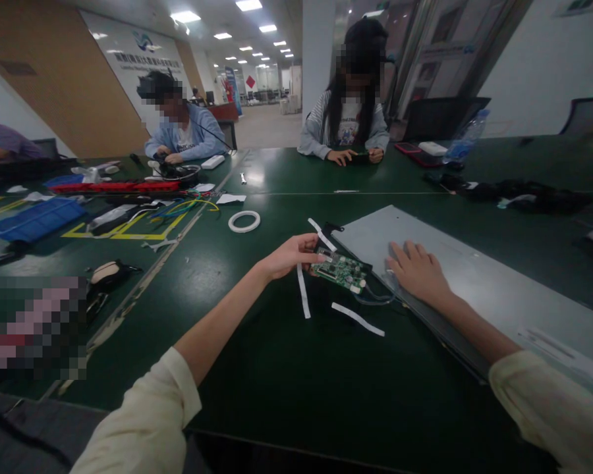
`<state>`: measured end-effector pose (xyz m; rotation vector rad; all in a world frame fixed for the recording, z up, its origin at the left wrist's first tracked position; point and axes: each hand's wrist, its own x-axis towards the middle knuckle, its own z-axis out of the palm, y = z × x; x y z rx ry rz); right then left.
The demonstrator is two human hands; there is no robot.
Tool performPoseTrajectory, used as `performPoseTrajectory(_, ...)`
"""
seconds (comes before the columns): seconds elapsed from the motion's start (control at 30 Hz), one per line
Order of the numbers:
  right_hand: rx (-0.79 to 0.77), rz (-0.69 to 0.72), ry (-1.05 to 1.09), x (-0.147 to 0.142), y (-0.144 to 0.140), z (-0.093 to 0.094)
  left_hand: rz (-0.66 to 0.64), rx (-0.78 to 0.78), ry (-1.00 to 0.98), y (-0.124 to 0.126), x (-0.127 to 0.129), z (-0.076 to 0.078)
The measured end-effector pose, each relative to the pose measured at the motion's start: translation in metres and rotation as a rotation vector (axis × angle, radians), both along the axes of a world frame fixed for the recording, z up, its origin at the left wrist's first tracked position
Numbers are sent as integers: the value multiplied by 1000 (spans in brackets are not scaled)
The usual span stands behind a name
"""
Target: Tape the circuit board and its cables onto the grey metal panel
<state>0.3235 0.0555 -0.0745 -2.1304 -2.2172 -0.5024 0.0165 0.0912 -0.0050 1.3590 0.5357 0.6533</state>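
head view: circuit board (344,272) in left hand (292,255), right hand (419,271) on panel (474,283)

from my distant place, i see the left thumb and fingers closed on the left end of the green circuit board, which is just beside the grey panel. if the board touches the green table (257,368) below, i cannot tell. one thin cable (375,300) runs from the board toward the panel. the right hand is open, its fingers a little spread on the panel's upper face. a white strip (304,296) lies below my left thumb, a second strip (358,319) lies nearer to me, and a third strip (321,234) is beyond the board. farther left lies a white ring (244,230).
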Motion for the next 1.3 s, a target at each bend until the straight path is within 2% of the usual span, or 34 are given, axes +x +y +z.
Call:
performPoseTrajectory(0.17, -34, -36, 72, -4, -2, 2, 199, 78, -83, 9, -16, 24)
performPoseTrajectory(0.3, -64, -70, 119, -9, -3, 3, 259, 67, -87, 13, -26, 36)
performPoseTrajectory(0.4, -74, -29, 124, -16, -6, 6, 299, 30, -116, 16, -28, 34)
performPoseTrajectory(0.63, -110, 117, 169, -53, -24, 10, 473, -106, -150, 31, -27, 17)
performPoseTrajectory(0.9, -156, 348, 297, -102, -38, 19, 408, -204, -62, 28, -23, 16)
performPoseTrajectory(1.03, -177, 478, 362, -124, -45, 28, 369, -215, -24, 27, -20, 10)
performPoseTrajectory(1.3, -409, 791, 453, -153, -60, 42, 297, -225, 9, 21, -6, -10)
